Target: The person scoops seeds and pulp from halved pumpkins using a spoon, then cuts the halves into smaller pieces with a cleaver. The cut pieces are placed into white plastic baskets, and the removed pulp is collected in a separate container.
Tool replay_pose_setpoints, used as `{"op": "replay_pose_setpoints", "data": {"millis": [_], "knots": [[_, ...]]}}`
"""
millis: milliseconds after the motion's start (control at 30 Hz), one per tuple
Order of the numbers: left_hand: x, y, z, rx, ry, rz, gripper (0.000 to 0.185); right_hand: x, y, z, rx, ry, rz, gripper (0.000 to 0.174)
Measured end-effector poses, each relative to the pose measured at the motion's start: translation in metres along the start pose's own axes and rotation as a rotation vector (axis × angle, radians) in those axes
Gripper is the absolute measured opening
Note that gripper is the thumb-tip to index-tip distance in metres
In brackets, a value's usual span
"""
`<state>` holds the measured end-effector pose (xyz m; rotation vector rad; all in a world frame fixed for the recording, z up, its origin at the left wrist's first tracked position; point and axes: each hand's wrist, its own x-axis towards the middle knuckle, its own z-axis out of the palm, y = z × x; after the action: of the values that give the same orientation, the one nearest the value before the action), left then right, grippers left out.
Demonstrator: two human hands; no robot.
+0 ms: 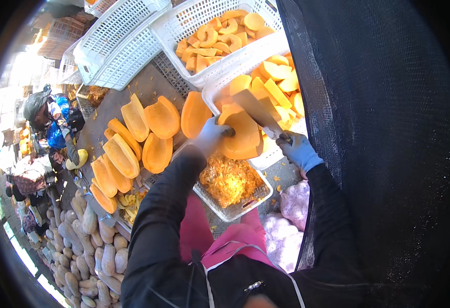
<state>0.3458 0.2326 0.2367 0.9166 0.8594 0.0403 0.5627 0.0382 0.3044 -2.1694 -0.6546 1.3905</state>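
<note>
My left hand (214, 134), in a pale blue glove with dark fingertips, grips a large peeled orange squash piece (239, 134) from its left side. In my gloved right hand (298, 148) is the handle of a broad-bladed cleaver (256, 109); its blade lies along the upper right of the piece, and I cannot tell whether it touches. Below the squash stands a white crate (230, 216) with a heap of stringy orange pulp and seeds (234, 181). Just behind it, a white perforated crate (213, 94) holds cut orange chunks (276, 90).
Hollowed squash halves (161, 117) line the dark board (136, 82) at left. Another crate (167, 42) of chunks and stacked white crates (119, 42) stand behind. Whole squashes (88, 246) pile lower left. A person (51, 119) works at far left. Black netting (386, 115) hangs at right.
</note>
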Motion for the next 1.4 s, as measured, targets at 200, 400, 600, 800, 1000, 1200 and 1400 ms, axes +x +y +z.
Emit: {"op": "replay_pose_setpoints", "data": {"millis": [200, 400, 600, 800, 1000, 1200, 1400], "knots": [[0.009, -0.015, 0.018, -0.477, 0.223, 0.202, 0.052, -0.007, 0.014, 0.000, 0.695, 0.230, 0.315, 0.027], [0.021, -0.001, 0.066, -0.520, 0.729, 0.502, 0.057, -0.076, -0.089, 0.022, 0.541, 0.372, -0.205, 0.024], [0.011, -0.009, 0.090, -0.405, 0.637, 0.418, 0.058, -0.032, -0.010, 0.082, 0.142, 0.171, 0.064, 0.031], [0.016, -0.032, 0.043, -0.472, 0.372, 0.290, 0.059, -0.023, 0.017, 0.042, 0.638, -0.098, 0.266, 0.009], [0.022, -0.032, 0.024, -0.548, 0.168, 0.162, 0.052, -0.028, 0.036, 0.035, 0.566, -0.050, 0.216, 0.023], [0.013, -0.042, 0.071, -0.549, 0.451, 0.292, 0.052, -0.027, 0.013, 0.095, -0.314, 0.400, -0.105, 0.029], [0.001, -0.025, 0.046, -0.506, 0.359, 0.138, 0.036, -0.012, 0.019, 0.066, 0.118, 0.185, 0.042, 0.022]]}}
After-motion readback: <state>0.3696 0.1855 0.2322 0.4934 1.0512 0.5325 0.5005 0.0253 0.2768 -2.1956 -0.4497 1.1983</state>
